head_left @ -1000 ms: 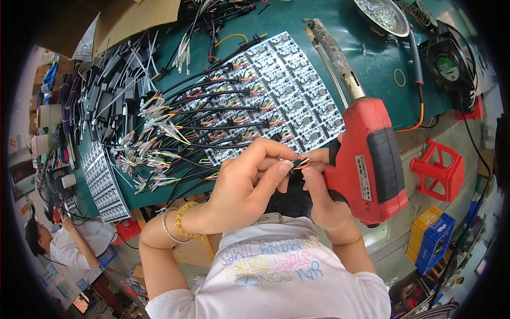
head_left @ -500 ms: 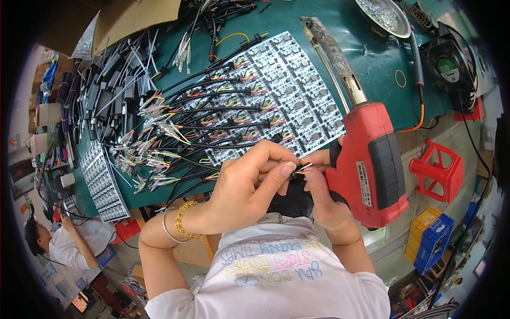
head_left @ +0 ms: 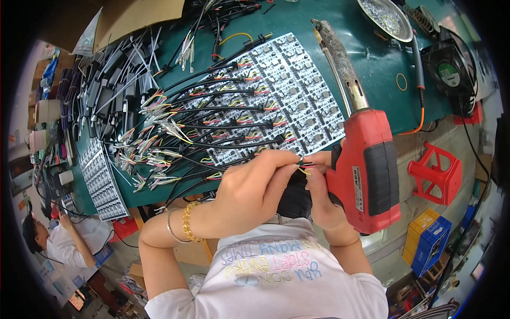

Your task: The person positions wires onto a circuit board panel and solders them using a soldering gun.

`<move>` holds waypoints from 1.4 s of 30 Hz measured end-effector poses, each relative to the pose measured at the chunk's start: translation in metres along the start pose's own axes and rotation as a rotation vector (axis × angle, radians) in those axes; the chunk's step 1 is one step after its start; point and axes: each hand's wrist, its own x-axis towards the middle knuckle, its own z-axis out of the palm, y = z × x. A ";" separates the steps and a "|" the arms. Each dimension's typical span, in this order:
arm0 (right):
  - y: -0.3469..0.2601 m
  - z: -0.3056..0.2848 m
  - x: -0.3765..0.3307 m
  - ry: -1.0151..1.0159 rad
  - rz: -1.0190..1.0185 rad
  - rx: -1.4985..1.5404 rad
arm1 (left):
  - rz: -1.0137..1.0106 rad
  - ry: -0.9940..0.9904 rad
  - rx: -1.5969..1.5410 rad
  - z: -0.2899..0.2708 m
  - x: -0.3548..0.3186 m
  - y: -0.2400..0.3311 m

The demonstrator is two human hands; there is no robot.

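My left hand [head_left: 257, 178] pinches the thin coloured wires [head_left: 304, 166] at the end of a black cable between thumb and fingertips, just in front of my body. From the other side, the thumb and a finger of my right hand [head_left: 323, 199] close on the same wires. A red and black soldering gun [head_left: 366, 170] with a long, crusted tip sits in my right hand; its body hides most of the fingers. Beyond the hands lies a white sheet of circuit boards [head_left: 295, 80], with several black cables [head_left: 234, 109] across it.
Zip ties and black tubes [head_left: 114, 87] pile up at the left, beside another board sheet [head_left: 103, 181]. A metal bowl [head_left: 390, 18], a soldering iron [head_left: 417, 64] and a fan [head_left: 449, 69] stand at far right. A red stool [head_left: 435, 173] and crates [head_left: 427, 242] are right; a co-worker [head_left: 69, 239] sits left.
The soldering gun has tilted slightly, its tip shifting right and its body a little left and down. My left fingers have changed their pinch on the wires, and less of the wires shows.
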 end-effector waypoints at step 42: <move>-0.006 0.003 -0.004 0.067 -0.116 -0.061 | -0.494 -0.029 -0.899 -0.002 0.001 0.011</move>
